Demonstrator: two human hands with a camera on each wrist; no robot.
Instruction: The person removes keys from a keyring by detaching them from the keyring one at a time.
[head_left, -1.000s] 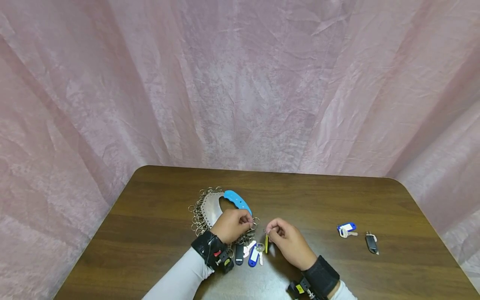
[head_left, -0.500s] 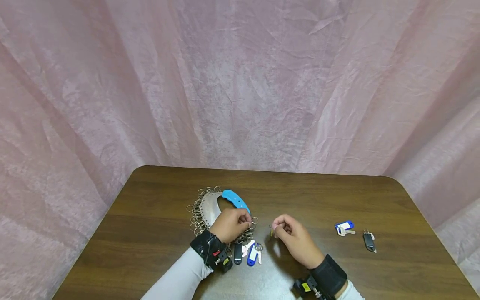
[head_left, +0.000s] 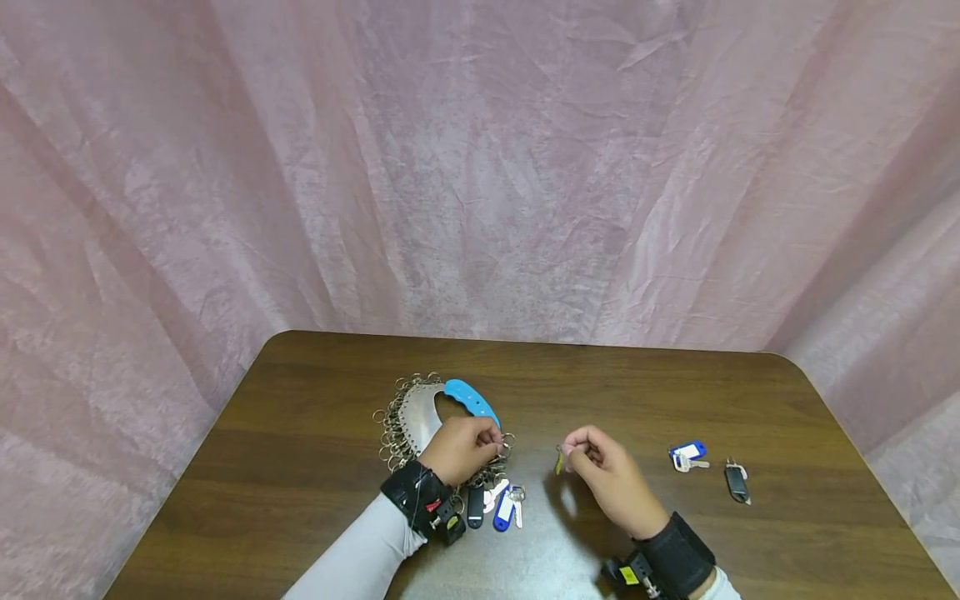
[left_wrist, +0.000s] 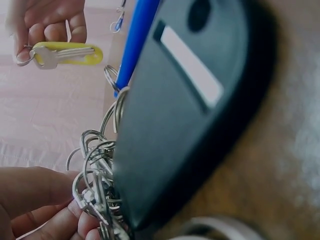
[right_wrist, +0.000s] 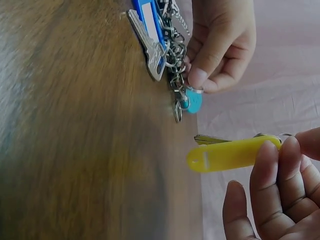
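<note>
A curved metal key holder (head_left: pixel 417 417) with a light-blue handle (head_left: pixel 471 398) lies on the table, its edge lined with many small rings. My left hand (head_left: pixel 461 450) rests over it and pinches one metal ring (left_wrist: pixel 82 192) between thumb and fingers. Off to the right, my right hand (head_left: pixel 609 479) holds a yellow key tag (right_wrist: pixel 230 156) by its split ring, in the air. A silver key (left_wrist: pixel 47 57) hangs from the same ring. Below my left hand, a black key tag (head_left: pixel 476 507) and a blue key tag (head_left: pixel 503 510) with keys lie beside the holder's rings.
Farther right on the wooden table (head_left: pixel 337 400) lie another blue tag with a key (head_left: pixel 687 454) and another black tag with a key (head_left: pixel 737 483). A pink curtain (head_left: pixel 480 167) hangs behind the table's back edge.
My right hand has drawn away to the right from the key holder, carrying the yellow key tag with it. My left hand stays at the ring.
</note>
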